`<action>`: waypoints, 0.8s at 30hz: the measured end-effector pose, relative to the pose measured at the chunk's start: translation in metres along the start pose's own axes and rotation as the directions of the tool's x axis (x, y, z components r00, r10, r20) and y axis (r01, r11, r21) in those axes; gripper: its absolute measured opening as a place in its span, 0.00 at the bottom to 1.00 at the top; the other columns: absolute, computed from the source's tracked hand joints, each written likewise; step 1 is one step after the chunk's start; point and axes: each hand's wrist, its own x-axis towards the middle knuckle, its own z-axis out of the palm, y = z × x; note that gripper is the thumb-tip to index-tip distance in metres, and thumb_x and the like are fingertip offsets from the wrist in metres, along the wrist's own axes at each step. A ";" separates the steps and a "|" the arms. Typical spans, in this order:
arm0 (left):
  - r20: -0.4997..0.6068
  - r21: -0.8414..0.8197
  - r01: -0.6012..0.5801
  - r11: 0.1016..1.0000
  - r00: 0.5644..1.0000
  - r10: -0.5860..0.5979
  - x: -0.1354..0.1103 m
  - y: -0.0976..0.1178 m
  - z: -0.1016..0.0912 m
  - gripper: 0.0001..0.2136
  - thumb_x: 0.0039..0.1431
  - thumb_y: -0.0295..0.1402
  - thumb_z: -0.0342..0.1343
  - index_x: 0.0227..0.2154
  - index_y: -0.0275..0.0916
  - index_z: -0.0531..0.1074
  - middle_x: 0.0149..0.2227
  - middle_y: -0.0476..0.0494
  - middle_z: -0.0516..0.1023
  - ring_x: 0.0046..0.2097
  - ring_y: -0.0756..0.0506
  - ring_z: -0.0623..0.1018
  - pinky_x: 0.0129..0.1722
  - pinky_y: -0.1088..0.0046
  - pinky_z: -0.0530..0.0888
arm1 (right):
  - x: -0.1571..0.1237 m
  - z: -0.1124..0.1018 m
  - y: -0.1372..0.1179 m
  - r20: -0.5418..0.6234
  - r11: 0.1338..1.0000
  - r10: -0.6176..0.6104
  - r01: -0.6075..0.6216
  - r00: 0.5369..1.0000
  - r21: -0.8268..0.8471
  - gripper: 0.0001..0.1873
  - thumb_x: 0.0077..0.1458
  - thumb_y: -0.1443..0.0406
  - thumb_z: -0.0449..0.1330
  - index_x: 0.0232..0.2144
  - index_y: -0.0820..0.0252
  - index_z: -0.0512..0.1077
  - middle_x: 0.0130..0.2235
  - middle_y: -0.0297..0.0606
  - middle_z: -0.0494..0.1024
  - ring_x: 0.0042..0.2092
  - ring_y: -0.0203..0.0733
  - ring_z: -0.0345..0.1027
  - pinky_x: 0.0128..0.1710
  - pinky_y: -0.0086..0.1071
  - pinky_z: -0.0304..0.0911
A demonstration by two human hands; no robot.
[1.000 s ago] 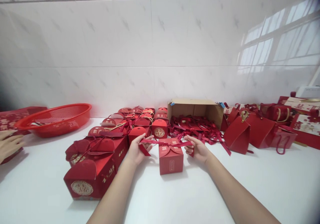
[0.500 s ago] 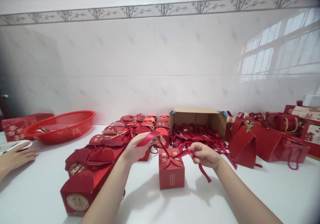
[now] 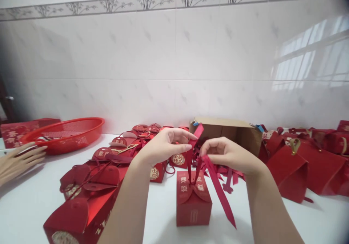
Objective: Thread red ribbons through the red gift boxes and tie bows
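Observation:
A small red gift box (image 3: 193,200) with gold characters on its petal-shaped top flaps stands on the white table in front of me. A dark red ribbon (image 3: 218,186) rises from the middle of its top. My left hand (image 3: 163,146) pinches one ribbon end, held up above the box. My right hand (image 3: 226,153) pinches the other strand, whose loose tail hangs down to the right of the box. Both hands hover close together just above the box.
Several finished red boxes (image 3: 89,186) lie to the left and behind. An open cardboard carton (image 3: 229,131) with loose ribbons stands at the back. Red gift bags (image 3: 289,171) sit to the right. A red plastic basket (image 3: 65,135) is far left, with another person's hand (image 3: 19,160) beside it.
Both hands lifted the ribbon ends from the sides of the box and brought them together above it. The view moved closer to the box. The other person's hand shifted slightly.

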 end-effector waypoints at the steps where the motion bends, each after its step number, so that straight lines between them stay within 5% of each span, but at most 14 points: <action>1: -0.046 0.008 -0.013 1.000 0.999 0.013 -0.001 0.002 0.002 0.10 0.48 0.29 0.58 0.36 0.37 0.77 0.32 0.43 0.79 0.34 0.46 0.77 0.34 0.73 0.72 | 0.002 0.002 -0.001 -0.036 0.999 -0.022 0.023 0.999 0.032 0.05 0.49 0.64 0.60 0.30 0.61 0.72 0.27 0.34 0.72 0.27 0.32 0.65 0.25 0.25 0.62; 7: -0.304 0.026 -0.075 0.997 0.949 0.079 -0.003 0.008 0.012 0.04 0.46 0.26 0.59 0.26 0.35 0.78 0.28 0.43 0.78 0.32 0.46 0.77 0.30 0.74 0.73 | 0.014 0.010 0.001 -0.321 0.992 -0.074 0.101 0.944 0.069 0.10 0.48 0.60 0.62 0.31 0.61 0.71 0.26 0.33 0.72 0.25 0.30 0.62 0.23 0.25 0.59; 15: -0.383 0.063 -0.112 0.992 0.915 0.127 0.003 0.003 0.018 0.06 0.47 0.27 0.58 0.29 0.34 0.78 0.31 0.43 0.80 0.34 0.45 0.78 0.35 0.71 0.75 | 0.024 0.017 0.003 -0.643 0.973 -0.154 0.227 0.750 0.032 0.15 0.47 0.55 0.62 0.28 0.62 0.72 0.19 0.29 0.66 0.20 0.27 0.55 0.18 0.23 0.52; 24: -0.352 0.072 -0.113 0.991 0.927 0.131 0.000 0.010 0.022 0.09 0.52 0.31 0.56 0.36 0.36 0.77 0.37 0.42 0.80 0.40 0.45 0.79 0.41 0.69 0.75 | 0.012 0.025 -0.016 -0.621 0.962 -0.183 0.269 0.762 0.046 0.11 0.47 0.57 0.63 0.28 0.60 0.76 0.18 0.29 0.67 0.23 0.31 0.62 0.23 0.24 0.59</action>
